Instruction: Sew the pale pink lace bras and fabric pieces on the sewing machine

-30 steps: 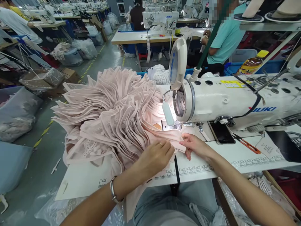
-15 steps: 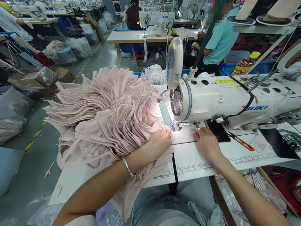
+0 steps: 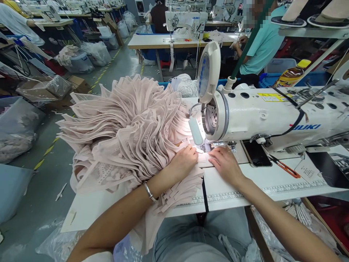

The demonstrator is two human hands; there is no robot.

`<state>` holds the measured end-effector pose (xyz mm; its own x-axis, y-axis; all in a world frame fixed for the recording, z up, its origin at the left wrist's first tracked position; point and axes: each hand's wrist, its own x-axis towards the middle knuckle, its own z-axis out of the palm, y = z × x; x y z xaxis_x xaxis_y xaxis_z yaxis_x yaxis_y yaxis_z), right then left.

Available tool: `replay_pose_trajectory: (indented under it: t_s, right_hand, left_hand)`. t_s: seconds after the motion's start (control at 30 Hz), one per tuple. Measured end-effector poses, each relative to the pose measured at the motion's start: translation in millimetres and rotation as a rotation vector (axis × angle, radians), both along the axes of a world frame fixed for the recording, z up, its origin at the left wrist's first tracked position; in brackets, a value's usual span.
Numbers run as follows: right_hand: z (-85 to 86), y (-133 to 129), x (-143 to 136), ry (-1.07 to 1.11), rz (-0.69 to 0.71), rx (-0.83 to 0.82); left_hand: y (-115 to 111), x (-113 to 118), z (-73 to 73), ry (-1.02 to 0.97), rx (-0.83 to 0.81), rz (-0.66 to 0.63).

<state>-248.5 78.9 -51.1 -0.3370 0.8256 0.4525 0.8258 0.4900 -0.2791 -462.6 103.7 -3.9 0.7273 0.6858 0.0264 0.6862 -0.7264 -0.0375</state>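
Note:
A large bundle of pale pink fabric pieces (image 3: 128,120), with lace-like parts, lies fanned out left of a white JUKI sewing machine (image 3: 245,114). My left hand (image 3: 185,159), a bracelet at its wrist, rests against the bundle. Its fingers are closed on the pink fabric just left of the needle area. On the other side, my right hand (image 3: 226,165) has its fingers stretched out over a flat bit of pink cloth beside the presser foot (image 3: 208,146). Bright light washes out the cloth there, and its edges are hard to make out.
A phone (image 3: 256,153), orange-handled thread snips (image 3: 286,167) and a paper tag (image 3: 308,169) lie right of my hand. A ruler strip (image 3: 226,197) runs along the table's front. Behind the machine stands a bottle (image 3: 293,74); a person in a teal shirt (image 3: 265,47) sits beyond.
My right hand has moved left, from beside the phone to the needle area, close to my left hand. My left hand stays at the fabric. The view has shifted slightly.

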Motion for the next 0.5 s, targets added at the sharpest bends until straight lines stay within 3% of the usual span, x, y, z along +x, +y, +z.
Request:
replay_pose_trajectory:
  t_s: [0.13, 0.5]
  right_hand:
    - [4.1, -1.1, -7.3, -0.170, 0.124, 0.109]
    - [4.6, 1.4, -7.8, -0.204, 0.121, 0.183]
  left_hand:
    - [-1.1, -0.1, 0.6, 0.000, 0.017, -0.002]
    - [-1.5, 0.9, 0.0, 0.046, 0.037, -0.036]
